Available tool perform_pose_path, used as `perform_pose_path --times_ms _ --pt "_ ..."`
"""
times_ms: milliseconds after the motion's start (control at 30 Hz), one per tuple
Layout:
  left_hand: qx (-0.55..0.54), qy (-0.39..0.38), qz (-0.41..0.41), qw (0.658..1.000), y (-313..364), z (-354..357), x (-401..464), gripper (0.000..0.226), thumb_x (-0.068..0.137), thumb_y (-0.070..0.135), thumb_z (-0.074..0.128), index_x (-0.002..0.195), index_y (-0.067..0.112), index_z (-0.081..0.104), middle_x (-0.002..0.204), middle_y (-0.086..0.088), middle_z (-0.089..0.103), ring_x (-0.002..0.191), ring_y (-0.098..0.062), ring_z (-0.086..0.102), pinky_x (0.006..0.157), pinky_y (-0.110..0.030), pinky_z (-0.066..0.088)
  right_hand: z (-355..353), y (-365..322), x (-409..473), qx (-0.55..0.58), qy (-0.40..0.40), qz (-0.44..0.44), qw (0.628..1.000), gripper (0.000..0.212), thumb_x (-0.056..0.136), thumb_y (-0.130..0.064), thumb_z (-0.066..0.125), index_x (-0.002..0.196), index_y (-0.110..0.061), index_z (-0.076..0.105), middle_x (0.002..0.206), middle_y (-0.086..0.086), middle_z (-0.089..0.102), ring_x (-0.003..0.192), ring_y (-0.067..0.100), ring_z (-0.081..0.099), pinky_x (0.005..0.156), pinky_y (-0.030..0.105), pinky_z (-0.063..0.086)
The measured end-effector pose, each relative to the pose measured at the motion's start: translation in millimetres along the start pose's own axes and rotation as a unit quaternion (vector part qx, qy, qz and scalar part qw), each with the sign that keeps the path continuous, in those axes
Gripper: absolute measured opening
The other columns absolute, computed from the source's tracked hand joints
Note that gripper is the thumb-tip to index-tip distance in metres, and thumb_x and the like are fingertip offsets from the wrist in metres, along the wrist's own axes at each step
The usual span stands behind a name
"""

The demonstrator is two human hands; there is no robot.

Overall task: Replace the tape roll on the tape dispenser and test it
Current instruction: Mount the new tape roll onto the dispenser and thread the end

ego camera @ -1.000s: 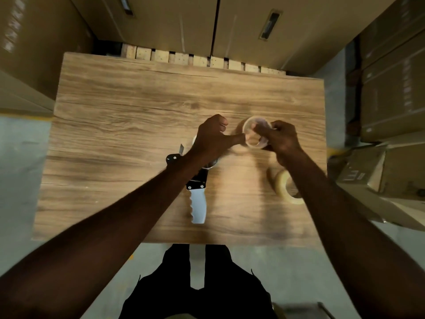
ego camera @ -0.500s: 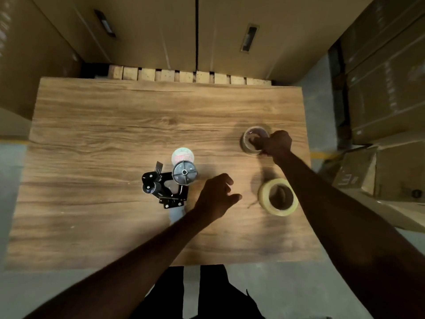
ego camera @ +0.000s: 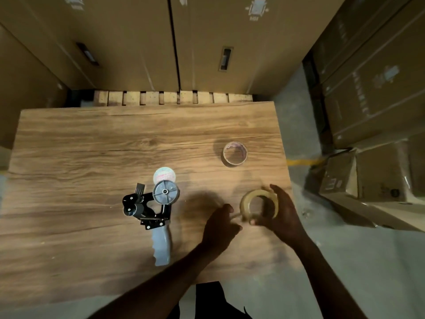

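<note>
Cupping the fresh tape roll in curled right hand, pinching at its loose end with left hand, keeping the bare-spindled tape dispenser lying alongside for loading

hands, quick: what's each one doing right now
Left hand: fingers pinching at the new tape roll's near edge.
Right hand: closed around that roll.
</note>
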State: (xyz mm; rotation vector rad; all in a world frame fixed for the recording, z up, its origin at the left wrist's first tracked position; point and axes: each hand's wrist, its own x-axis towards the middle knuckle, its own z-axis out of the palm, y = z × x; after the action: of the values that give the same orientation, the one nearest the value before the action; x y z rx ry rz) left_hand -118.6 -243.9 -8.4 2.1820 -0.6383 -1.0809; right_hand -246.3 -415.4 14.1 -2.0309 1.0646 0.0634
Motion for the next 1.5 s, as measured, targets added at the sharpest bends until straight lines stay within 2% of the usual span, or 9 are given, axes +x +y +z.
perform_pose_path --times_ms 67,167,367,533,800,1033,1100,1267,1500 --pt "0.034 0.019 0.014 0.999 1 8 2 0.045 0.082 0.035 0.073 0.121 0.023 0.055 0.104 0.0 0.066 0.099 -0.016 0.06 0.078 -0.021 0.047 7 19 -3 -0.063 -0.046 -0.047 0.996 0.15 0.043 -0.08 0.091 0.163 -0.011 0.032 0.161 0.011 0.044 0.146 0.03 0.044 0.118 0.048 0.042" --pt "0.075 0.061 0.053 0.994 -2 16 2 0.026 0.089 0.031 0.067 0.113 0.023 0.061 0.106 0.005 0.068 0.098 -0.012 0.061 0.082 -0.022 0.048 17 25 -4 -0.12 -0.067 -0.07 0.988 0.152 0.049 -0.063 0.098 0.168 -0.017 0.016 0.164 0.01 0.034 0.145 0.03 0.04 0.11 0.046 0.049" --pt "0.098 0.126 0.092 0.983 -8 14 7 0.008 0.091 0.016 0.062 0.086 0.018 0.068 0.088 0.0 0.066 0.083 -0.016 0.061 0.071 -0.019 0.038 20 23 4 -0.172 -0.024 -0.111 0.979 0.126 0.054 -0.054 0.085 0.156 0.002 0.037 0.144 0.02 0.053 0.122 0.041 0.057 0.095 0.052 0.056" --pt "0.1 0.134 0.135 0.977 -14 1 11 0.008 0.089 0.019 0.06 0.084 0.02 0.066 0.086 0.0 0.063 0.087 -0.017 0.058 0.075 -0.032 0.051 22 7 5 -0.167 -0.005 -0.104 0.98 0.129 0.046 -0.065 0.089 0.149 -0.001 0.044 0.136 0.013 0.056 0.12 0.035 0.056 0.097 0.045 0.052" --pt "0.042 0.174 0.232 0.956 -19 -72 2 0.014 0.081 0.018 0.064 0.09 0.009 0.068 0.106 -0.008 0.071 0.102 -0.015 0.058 0.086 -0.025 0.045 41 -74 20 -0.107 -0.028 -0.146 0.983 0.133 0.044 -0.071 0.087 0.154 -0.01 0.044 0.145 0.005 0.045 0.117 0.008 0.04 0.094 0.035 0.053" --pt "0.024 0.175 0.179 0.968 -48 -171 -21 0.002 0.082 0.011 0.064 0.081 0.013 0.065 0.085 0.005 0.069 0.081 -0.007 0.064 0.074 -0.024 0.05 87 -159 40 -0.088 -0.088 -0.212 0.969 0.115 0.046 -0.07 0.087 0.145 -0.021 0.054 0.142 -0.014 0.044 0.132 0.011 0.042 0.104 0.022 0.041" --pt "0.016 0.184 0.148 0.972 -58 -192 -33 0.005 0.08 0.012 0.062 0.077 0.014 0.065 0.075 0.008 0.066 0.07 0.0 0.06 0.067 -0.017 0.045 105 -178 42 -0.098 -0.105 -0.221 0.965 0.117 0.045 -0.07 0.087 0.147 -0.024 0.052 0.142 -0.012 0.046 0.132 0.014 0.046 0.105 0.025 0.043" --pt "0.022 0.165 0.093 0.982 -100 -208 -48 0.009 0.078 0.017 0.06 0.074 0.02 0.068 0.074 0.004 0.071 0.07 -0.01 0.067 0.065 -0.038 0.054 138 -212 38 -0.119 -0.155 -0.215 0.957 0.119 0.045 -0.069 0.086 0.148 -0.026 0.046 0.14 -0.003 0.05 0.126 0.02 0.051 0.104 0.041 0.05" --pt "0.049 0.232 0.039 0.971 -123 -191 -50 0.01 0.083 0.013 0.067 0.077 0.019 0.071 0.08 0.0 0.07 0.073 -0.017 0.067 0.063 -0.033 0.052 161 -227 35 -0.187 -0.168 -0.216 0.943 0.128 0.056 -0.055 0.096 0.159 -0.021 0.029 0.147 0.005 0.046 0.128 0.032 0.051 0.095 0.047 0.054"
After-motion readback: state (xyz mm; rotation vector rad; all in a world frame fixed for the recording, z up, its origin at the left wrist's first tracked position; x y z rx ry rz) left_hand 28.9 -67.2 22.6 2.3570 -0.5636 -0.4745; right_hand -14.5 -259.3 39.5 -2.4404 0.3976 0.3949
